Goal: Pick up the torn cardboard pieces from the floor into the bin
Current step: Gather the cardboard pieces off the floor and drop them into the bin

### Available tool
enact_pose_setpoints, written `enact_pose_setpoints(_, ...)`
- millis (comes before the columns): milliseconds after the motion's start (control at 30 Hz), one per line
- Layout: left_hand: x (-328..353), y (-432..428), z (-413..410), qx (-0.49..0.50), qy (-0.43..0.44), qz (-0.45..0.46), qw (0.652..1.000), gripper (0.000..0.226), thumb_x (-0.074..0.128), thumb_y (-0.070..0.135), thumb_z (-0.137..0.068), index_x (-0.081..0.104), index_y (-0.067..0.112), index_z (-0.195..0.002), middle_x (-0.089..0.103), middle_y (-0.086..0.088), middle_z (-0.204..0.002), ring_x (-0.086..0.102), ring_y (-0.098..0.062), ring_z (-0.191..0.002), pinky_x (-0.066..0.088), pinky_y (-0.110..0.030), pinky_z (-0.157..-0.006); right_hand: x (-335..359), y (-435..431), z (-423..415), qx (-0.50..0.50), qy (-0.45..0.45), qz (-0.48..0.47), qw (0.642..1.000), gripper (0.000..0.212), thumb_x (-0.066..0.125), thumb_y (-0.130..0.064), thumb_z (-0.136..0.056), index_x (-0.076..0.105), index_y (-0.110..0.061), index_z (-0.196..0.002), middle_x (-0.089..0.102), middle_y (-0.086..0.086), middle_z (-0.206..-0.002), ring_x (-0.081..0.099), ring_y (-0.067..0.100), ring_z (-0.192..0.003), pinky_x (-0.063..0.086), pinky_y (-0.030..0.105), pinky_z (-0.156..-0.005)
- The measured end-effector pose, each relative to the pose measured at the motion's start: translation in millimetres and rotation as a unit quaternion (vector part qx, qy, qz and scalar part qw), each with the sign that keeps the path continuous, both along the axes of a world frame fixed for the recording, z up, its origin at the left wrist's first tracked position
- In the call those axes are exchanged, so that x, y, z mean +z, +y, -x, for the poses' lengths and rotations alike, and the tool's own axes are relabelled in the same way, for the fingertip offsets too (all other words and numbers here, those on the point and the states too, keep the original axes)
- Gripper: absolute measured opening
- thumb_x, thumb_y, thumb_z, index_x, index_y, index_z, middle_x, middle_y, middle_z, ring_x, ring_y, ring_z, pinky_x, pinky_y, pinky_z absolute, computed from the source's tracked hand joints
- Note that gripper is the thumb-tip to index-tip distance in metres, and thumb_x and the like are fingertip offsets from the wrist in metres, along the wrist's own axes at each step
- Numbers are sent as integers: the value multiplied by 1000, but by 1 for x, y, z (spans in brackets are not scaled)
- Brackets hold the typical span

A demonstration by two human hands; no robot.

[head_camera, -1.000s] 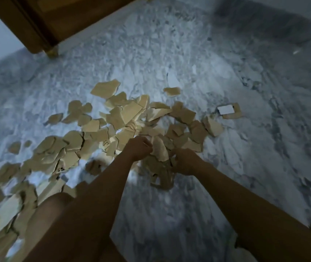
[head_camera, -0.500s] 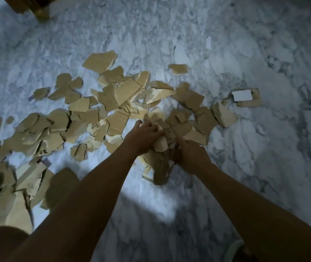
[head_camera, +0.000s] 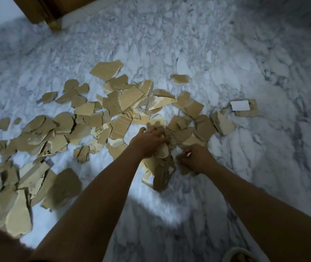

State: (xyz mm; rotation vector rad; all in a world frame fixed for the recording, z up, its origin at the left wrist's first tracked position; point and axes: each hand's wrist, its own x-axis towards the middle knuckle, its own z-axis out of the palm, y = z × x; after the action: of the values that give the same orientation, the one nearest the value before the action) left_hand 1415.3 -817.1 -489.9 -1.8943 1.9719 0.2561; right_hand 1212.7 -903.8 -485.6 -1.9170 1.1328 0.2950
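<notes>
Gathering torn cardboard pieces off marble floor: left hand clutching a bundle, right hand apparently pinching more; next, carrying all to a bin, unseen

Tan cardboard pieces lay on a white and grey marble floor.
The floor carried cloudy grey veins across white, bluish under the light. The pieces were plain light brown, some showing ribbed stripes, a few with black print. One piece bore a white label. Golden-brown wood stood at the far edge.
</notes>
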Motion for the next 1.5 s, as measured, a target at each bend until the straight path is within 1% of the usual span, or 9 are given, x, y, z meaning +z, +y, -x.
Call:
enact_pose_setpoints(233, 28, -3, -12, 80, 46, 52, 994, 43, 53, 35, -95, 46, 20, -135, 49, -10, -134, 39, -33, -131, 33, -52, -106, 17, 0, 4, 17, -11, -59, 998, 11, 70, -12, -88, 74, -2, -88, 73, 15, -76, 73, 32, -67, 62, 48, -63)
enact_pose_setpoints(400, 45, 41, -45, 349, 267, 116, 891, 39, 60, 39, -90, 59, 23, -126, 68, -12, -108, 63, -32, -99, 47, -32, -76, 39, 5, -37, 52, -12, -24, 998, 26, 79, -28, -80, 64, -14, -64, 65, -1, -62, 63, 19, -64, 51, 29, -59)
enact_pose_setpoints(567, 42, 107, -55, 454, 323, 78, 826, 53, 49, 53, -78, 67, 20, -117, 71, -17, -100, 67, -32, -93, 56, -39, -80, -11, 41, -81, 33, 71, -9, 997, 56, 76, -41, -72, 67, -11, -118, 65, 15, -120, 60, 34, -112, 51, 43, -92)
enact_pose_setpoints(733, 32, 138, -51, 461, 326, 37, 824, 72, 42, 62, -74, 53, 32, -139, 65, -13, -123, 60, -30, -113, 38, -27, -82, -23, 81, -87, -119, 89, 126, 981, 64, 42, -32, -101, 14, -13, -154, 36, 12, -148, 43, 36, -128, 37, 43, -95)
enact_pose_setpoints(933, 25, 125, -54, 482, 356, 74, 797, 46, 63, 39, -91, 58, 28, -135, 61, -7, -134, 55, -27, -123, 38, -24, -89, 13, 23, -101, 68, 117, 76, 988, 41, 82, -40, -70, 71, -17, -102, 69, 7, -110, 67, 28, -97, 57, 40, -86)
enact_pose_setpoints(1067, 20, 116, -50, 485, 370, 83, 788, 46, 67, 39, -87, 60, 29, -132, 61, -3, -133, 55, -23, -122, 37, -21, -87, 18, -19, -122, 100, 135, 158, 973, 58, 86, -50, -52, 74, -21, -100, 67, 6, -117, 65, 30, -104, 55, 42, -91)
enact_pose_setpoints(1167, 15, 117, -48, 478, 364, 86, 795, 44, 63, 39, -90, 59, 28, -132, 62, -6, -131, 55, -26, -122, 38, -22, -88, 12, -12, -114, 186, 160, 199, 949, 25, 76, -37, -70, 73, -22, -90, 65, 6, -116, 61, 30, -108, 51, 49, -99)
enact_pose_setpoints(1267, 11, 119, -45, 472, 373, 80, 795, 48, 61, 40, -91, 53, 28, -138, 58, -7, -137, 52, -28, -126, 40, -26, -96, 2, -2, -107, 193, 161, 220, 943, 18, 73, -35, -73, 68, -28, -89, 51, 5, -129, 48, 32, -125, 20, 65, -115)
enact_pose_setpoints(1500, 19, 93, -28, 416, 383, 14, 825, 25, 65, 38, -89, 62, 15, -94, 65, -5, -96, 61, -23, -91, 41, -25, -68, 27, -9, -88, 99, -61, 135, 984, 79, 80, -14, -68, 34, -21, -132, 58, 10, -103, 58, 29, -92, 52, 39, -70)
